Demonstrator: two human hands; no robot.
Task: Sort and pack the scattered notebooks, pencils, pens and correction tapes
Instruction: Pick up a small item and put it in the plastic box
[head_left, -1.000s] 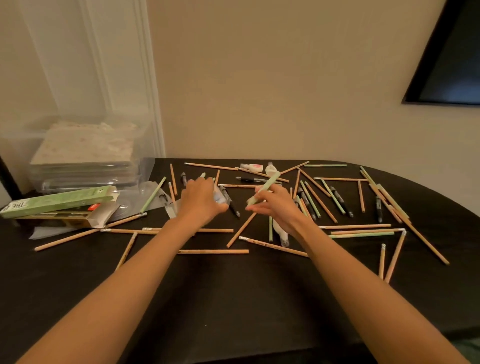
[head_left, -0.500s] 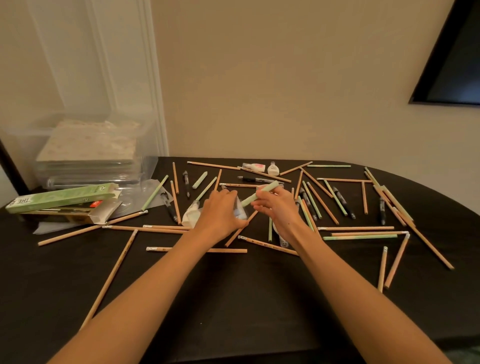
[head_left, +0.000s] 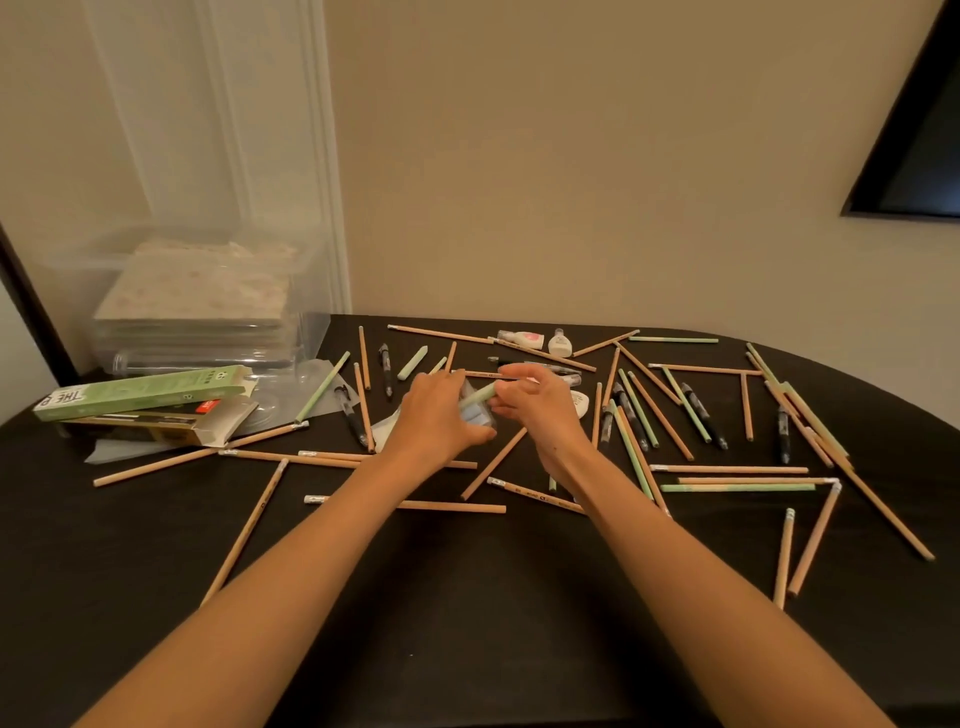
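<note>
Black table (head_left: 467, 623), seen over the person's two bare forearms, with stationery strewn across its far half.

Centre: the hands meet above the clutter. The left hand (head_left: 441, 410) curls its fingers and thumb round a blue correction tape (head_left: 479, 417) in a clear case. The right hand (head_left: 540, 405) pinches a green pencil (head_left: 478, 395) by one end, and the pencil's free end lies across the left hand's fingertips, just above the tape.

Right of the hands: a white correction tape (head_left: 581, 402) lies just beside the right wrist. Beyond it, wooden pencils (head_left: 727, 469), pale-green pencils (head_left: 737, 487) and black pens (head_left: 701, 413) cross one another at all angles, reaching to the table's right edge.

Far edge: two more correction tapes lie side by side, one with a pink label (head_left: 521, 339) and one plain white (head_left: 560, 343).

Left of the hands: further wooden pencils and a black pen (head_left: 386, 366) lie loose on the table. At the far-left corner a clear plastic box (head_left: 306, 332) holds a flat stack of notebooks (head_left: 197, 291). In front of it a green carton (head_left: 140, 391) rests on an open brown carton (head_left: 156, 426).

Upper right: the corner of a dark frame (head_left: 914, 156) hangs on the beige wall.
</note>
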